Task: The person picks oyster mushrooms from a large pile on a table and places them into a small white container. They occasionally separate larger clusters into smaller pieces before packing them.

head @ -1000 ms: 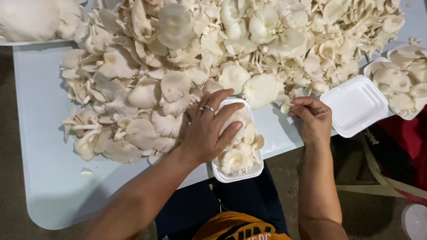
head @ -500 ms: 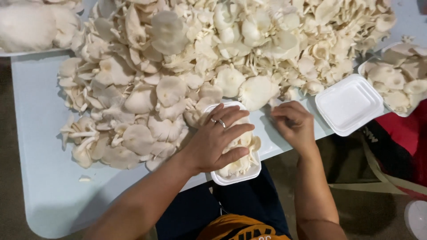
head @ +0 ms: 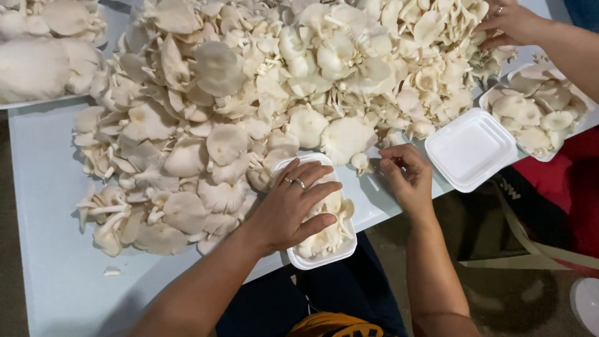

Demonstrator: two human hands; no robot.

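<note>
Your left hand (head: 293,209) lies flat, fingers spread, pressing on the mushrooms in the near tray (head: 321,256) at the worktop (head: 56,249) edge; this tray is nearly full. Your right hand (head: 407,178) hovers just right of it, fingers curled together near a small mushroom (head: 359,162); you cannot tell whether it grips anything. The large pile (head: 262,81) remains unsorted. An empty tray (head: 469,148) waits at right.

Head camera, looking steeply down, close over table (head: 50,206).
</note>
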